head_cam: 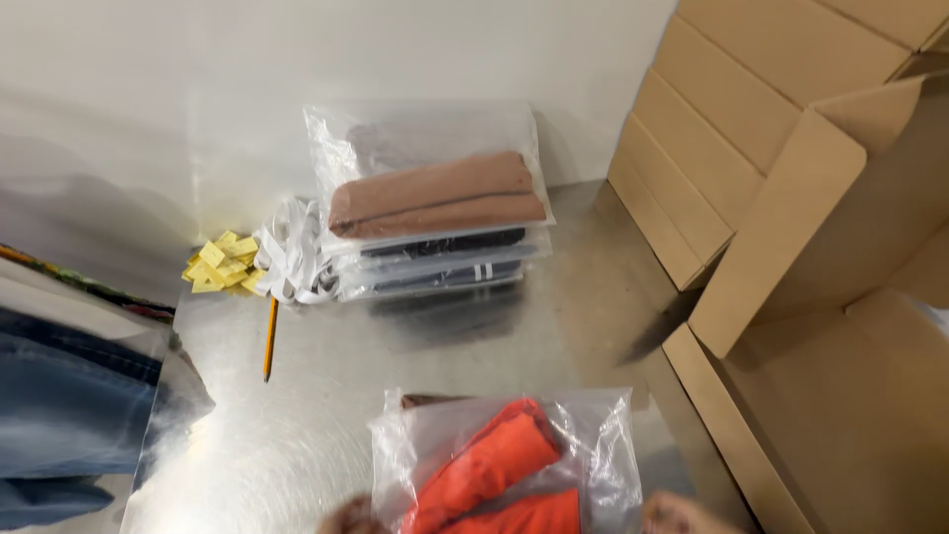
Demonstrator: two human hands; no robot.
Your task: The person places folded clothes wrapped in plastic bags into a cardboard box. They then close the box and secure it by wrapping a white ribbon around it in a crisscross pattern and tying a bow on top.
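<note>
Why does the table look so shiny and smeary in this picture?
Head view: the metal table reflects overhead light as whitish glare; the stacked bags mirror darkly beneath; the hands at the bottom edge are blurred and cropped; the clear bag glints.

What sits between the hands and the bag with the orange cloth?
Nothing visible. The left hand and the right hand sit at the bottom corners of the clear bag of orange cloth, seemingly touching it. The pencil lies apart, to the left.
</note>
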